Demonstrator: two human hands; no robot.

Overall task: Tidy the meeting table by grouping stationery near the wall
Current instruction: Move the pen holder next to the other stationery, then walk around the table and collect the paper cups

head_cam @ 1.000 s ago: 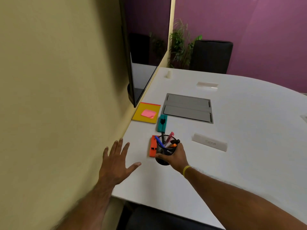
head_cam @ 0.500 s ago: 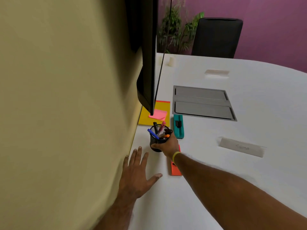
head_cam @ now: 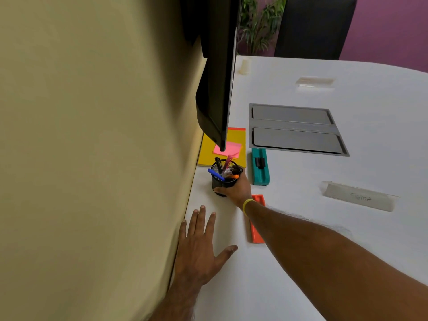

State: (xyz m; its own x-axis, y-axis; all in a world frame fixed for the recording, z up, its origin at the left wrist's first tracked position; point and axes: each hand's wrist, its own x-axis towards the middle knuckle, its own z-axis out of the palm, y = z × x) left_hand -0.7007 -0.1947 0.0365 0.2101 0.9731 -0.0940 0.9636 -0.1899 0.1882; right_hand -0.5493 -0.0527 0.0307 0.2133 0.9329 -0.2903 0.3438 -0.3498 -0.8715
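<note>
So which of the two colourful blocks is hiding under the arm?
The orange block, partly covered by the right forearm; the teal block lies fully in view.

The pen cup (head_cam: 218,183) stands on the table (head_cam: 301,181) near the wall (head_cam: 92,158), just before the notepad (head_cam: 206,154) bearing sticky notes (head_cam: 232,149), the cable hatch (head_cam: 294,129) farther right.

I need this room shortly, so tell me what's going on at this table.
A person is grouping stationery by the wall. Their right hand grips a black mesh pen cup full of markers, close to the wall and just in front of a yellow notepad with pink sticky notes on it. The left hand rests flat on the table. A teal block lies beside the pad; an orange block is partly under the right forearm.
</note>
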